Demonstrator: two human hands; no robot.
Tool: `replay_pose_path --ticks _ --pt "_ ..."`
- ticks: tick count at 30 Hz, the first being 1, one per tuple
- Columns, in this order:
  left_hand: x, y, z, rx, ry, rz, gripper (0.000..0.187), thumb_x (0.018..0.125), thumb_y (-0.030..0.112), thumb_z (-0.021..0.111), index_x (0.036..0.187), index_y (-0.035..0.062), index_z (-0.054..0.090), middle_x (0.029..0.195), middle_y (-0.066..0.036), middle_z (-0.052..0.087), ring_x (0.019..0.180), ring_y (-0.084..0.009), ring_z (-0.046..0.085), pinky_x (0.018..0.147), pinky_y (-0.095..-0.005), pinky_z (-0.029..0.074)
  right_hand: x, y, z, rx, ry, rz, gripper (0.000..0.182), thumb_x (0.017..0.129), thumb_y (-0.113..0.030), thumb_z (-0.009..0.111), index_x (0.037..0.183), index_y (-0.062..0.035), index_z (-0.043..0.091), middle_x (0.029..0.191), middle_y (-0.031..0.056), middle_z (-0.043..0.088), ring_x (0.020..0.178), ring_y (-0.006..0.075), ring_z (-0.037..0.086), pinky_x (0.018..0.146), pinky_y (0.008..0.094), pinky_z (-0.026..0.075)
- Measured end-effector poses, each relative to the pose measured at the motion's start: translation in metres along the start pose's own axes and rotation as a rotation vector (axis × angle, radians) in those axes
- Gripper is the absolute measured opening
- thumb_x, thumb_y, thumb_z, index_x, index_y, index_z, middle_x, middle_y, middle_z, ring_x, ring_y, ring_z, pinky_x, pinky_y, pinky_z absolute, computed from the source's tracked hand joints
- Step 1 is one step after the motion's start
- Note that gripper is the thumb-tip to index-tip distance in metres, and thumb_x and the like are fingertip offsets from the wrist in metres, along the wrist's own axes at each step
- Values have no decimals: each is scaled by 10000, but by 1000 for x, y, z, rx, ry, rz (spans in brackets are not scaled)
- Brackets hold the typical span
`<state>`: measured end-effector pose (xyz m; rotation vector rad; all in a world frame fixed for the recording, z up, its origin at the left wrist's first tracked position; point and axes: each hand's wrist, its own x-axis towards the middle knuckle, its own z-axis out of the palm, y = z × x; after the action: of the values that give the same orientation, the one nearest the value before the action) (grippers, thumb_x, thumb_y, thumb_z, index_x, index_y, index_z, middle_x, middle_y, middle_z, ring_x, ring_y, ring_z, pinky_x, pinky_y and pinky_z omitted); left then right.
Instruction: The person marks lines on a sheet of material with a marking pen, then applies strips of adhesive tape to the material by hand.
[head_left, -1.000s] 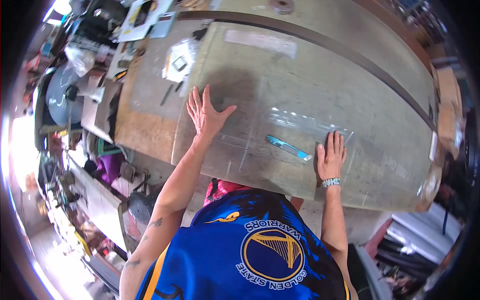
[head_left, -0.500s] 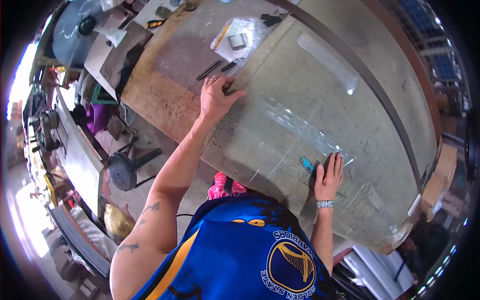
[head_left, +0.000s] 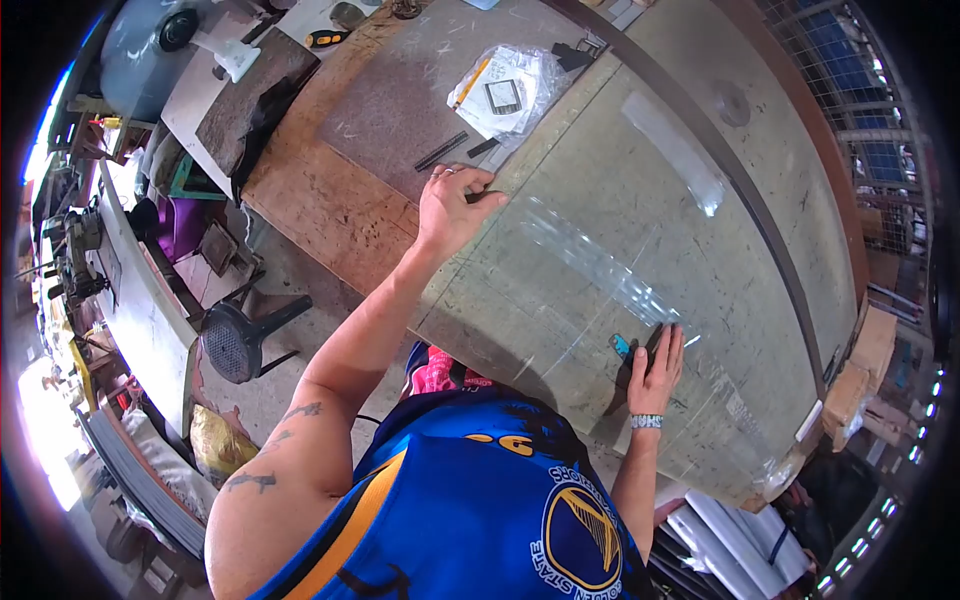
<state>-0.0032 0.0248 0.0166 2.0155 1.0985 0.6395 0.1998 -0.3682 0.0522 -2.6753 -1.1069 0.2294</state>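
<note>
A clear, shiny plastic strip (head_left: 600, 265) lies slantwise on the grey-green work surface (head_left: 540, 330). At its upper left end is my left hand (head_left: 457, 205), with thumb and fingers apart at the sheet's edge and nothing visible between them. My right hand (head_left: 655, 370) lies flat at the strip's lower right end, fingers stretched out. Just left of it is a small turquoise tool (head_left: 622, 347), partly in shadow. Beyond my left hand lie dark ruler-like strips (head_left: 441, 151) and a clear plastic bag (head_left: 508, 92) with a small square piece on it.
A second clear strip (head_left: 675, 150) lies farther up the surface, beside a long dark curved bar (head_left: 740, 185). A black stool (head_left: 235, 340) stands at the left. Cardboard boxes (head_left: 862, 370) are at the right edge, and silvery rolls (head_left: 735, 545) at the lower right.
The view has shifted slightly, so the bag and dark strips appear farther right. Both hands remain at the ends of the clear strip, with little visible movement.
</note>
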Motion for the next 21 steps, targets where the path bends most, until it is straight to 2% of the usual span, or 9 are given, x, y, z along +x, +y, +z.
replay_pose_path --ticks 5,6,9,10,13,14,15,18,21 --pt "2 -1 -2 -20 -19 -21 357 772 222 930 1039 31 791 881 -58 702 879 -202 616 809 -361 520 -31 -8 -2 -14 68 -10 526 1022 -173 605 1518 -26 512 1598 194 464 1444 447 418 1190 538 340" --pt "2 0 -2 -29 -34 -31 357 777 221 929 1044 28 789 892 -58 708 882 -198 620 808 -356 524 -38 -16 -3 -32 74 0 524 978 -102 638 1489 -34 543 1535 192 520 1337 446 491 1129 545 393" --pt "3 3 -3 -2 -34 -18 359 796 226 919 1053 12 787 898 -62 728 846 -181 645 773 -342 543 -58 -23 3 -7 -1 80 527 966 -91 653 1483 -50 560 1511 186 541 1274 444 541 1089 545 422" --pt "5 8 -7 -54 -70 -59 346 802 211 912 1061 15 793 859 -58 735 782 -143 652 726 -312 544 -57 -24 6 28 148 -4 465 945 -69 672 1406 -68 615 1410 191 597 1180 437 599 1006 513 491" --pt "6 -5 0 -80 -82 -66 292 812 162 894 1054 27 804 815 -16 731 713 -76 618 679 -268 514 -53 -18 0 209 79 56 329 929 -57 692 1257 -57 663 1298 195 630 1084 420 650 897 489 541" --pt "7 -14 3 -107 -104 -73 299 828 147 881 1070 -4 792 814 -5 725 697 -67 606 665 -257 507 -49 -21 -7 216 14 114 276 925 -49 691 1199 -51 662 1238 192 638 1014 424 662 845 501 548" --pt "9 -20 6 -180 -123 -112 340 806 161 891 1067 -28 781 811 -44 721 721 -107 619 695 -281 520 -43 -23 -15 231 -49 166 223 920 -41 690 1141 -45 662 1178 189 646 943 428 675 793 513 554" --pt "12 -17 3 -160 -156 -113 319 858 146 868 1105 -31 772 825 2 698 712 -66 565 668 -243 480 -34 -9 -23 212 -121 143 209 922 -80 729 1113 -33 661 1057 141 673 776 333 675 699 462 546" --pt "12 -4 -1 -134 -178 -133 309 872 154 864 1100 -30 768 821 8 688 707 -58 537 663 -235 466 -26 -29 -51 615 -32 232 250 926 -149 773 1121 -38 663 915 75 655 679 202 605 623 364 501"
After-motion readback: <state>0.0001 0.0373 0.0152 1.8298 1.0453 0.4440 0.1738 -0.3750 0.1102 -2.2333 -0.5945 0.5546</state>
